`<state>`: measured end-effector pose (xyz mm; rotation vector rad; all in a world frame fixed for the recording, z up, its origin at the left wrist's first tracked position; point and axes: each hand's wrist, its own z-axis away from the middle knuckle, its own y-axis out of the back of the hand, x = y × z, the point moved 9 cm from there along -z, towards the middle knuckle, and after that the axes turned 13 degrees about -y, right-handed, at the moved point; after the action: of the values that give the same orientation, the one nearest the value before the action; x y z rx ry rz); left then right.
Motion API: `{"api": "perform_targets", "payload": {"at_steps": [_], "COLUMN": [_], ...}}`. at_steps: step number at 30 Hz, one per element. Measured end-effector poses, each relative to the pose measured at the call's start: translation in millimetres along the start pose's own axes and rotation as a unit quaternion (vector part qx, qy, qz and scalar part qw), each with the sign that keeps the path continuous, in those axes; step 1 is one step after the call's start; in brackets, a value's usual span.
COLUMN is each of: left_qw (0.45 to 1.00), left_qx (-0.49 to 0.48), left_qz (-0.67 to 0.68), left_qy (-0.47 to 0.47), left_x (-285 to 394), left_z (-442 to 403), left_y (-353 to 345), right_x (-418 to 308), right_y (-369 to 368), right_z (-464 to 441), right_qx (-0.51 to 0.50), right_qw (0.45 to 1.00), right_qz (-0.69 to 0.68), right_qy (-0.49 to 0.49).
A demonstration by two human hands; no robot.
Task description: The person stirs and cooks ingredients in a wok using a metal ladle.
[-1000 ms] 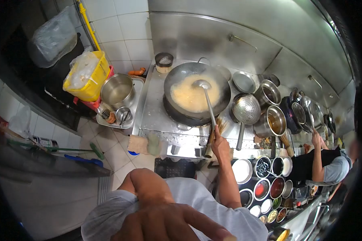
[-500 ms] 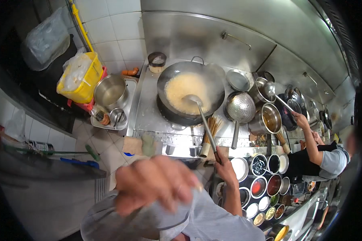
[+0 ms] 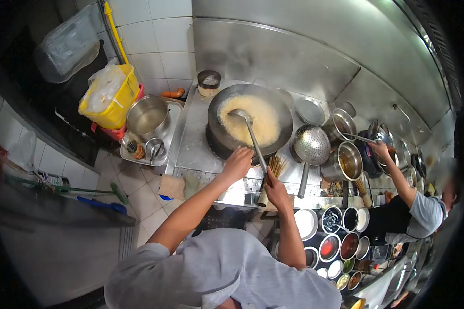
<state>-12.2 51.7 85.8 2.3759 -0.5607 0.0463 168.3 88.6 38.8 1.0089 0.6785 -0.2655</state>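
Note:
In front of me a large dark wok (image 3: pixel 219 121) sits on the burner, filled with a pale, foamy yellowish liquid (image 3: pixel 265 110). My right hand (image 3: pixel 276 193) is closed around the handle of a long metal ladle (image 3: pixel 255 143), whose bowl lies in the liquid. At the wok's near rim is my left hand (image 3: pixel 237 165), palm down with its fingers bunched together; what they hold, if anything, is hidden. A bamboo brush (image 3: pixel 276 167) stands beside the ladle handle, partly behind my right hand.
A perforated strainer (image 3: pixel 312 145) and metal pots (image 3: pixel 348 159) stand right of the wok. Several seasoning bowls (image 3: pixel 329 248) are at lower right. A co-worker's hand (image 3: pixel 380 150) holds a utensil further right. A tray (image 3: pixel 176 116) with a steel pot (image 3: pixel 148 117) is at left.
My left hand has come down from close to the camera to the wok's near rim. The ladle's bowl has shifted left and away from me in the liquid. The co-worker's utensil has lowered.

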Motion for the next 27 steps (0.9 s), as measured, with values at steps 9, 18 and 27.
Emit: {"api": "perform_targets", "payload": {"at_steps": [9,18,27], "left_qw": [0.973,0.979,0.973], "left_qx": [-0.145,-0.076,-0.091], "left_qz": [0.080,0.139,0.161], "left_qy": [0.157,0.127,0.136], "left_x": [-28.0,-21.9,-19.7], "left_z": [23.5,25.2,23.6], "left_y": [-56.7,-40.6,-32.6], "right_x": [-17.5,5.1,12.7], "right_y": [-0.6,14.3,36.5], "right_z": [-40.1,31.7,108.7], "right_qx": [0.148,0.096,-0.001], "right_qw": [0.978,0.981,0.994], "right_qz": [0.150,0.154,-0.085], "right_qy": [-0.008,-0.061,-0.070]}}
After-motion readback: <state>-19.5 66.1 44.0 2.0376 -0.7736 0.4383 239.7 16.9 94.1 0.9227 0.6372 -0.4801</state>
